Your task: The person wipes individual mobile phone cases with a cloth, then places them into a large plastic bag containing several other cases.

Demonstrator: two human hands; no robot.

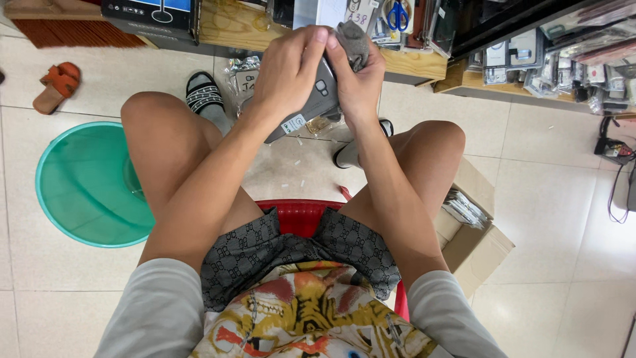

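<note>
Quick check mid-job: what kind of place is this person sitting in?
Probably a small phone-accessory shop or its stockroom. Packaged goods hang and stack on a wooden shelf, a cardboard box of packets sits on the tiled floor, and both hands hold a grey phone.

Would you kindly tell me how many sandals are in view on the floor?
3: an orange sandal lying loose at far left, a black slide on one foot, and another slide mostly hidden under the right forearm.
</note>
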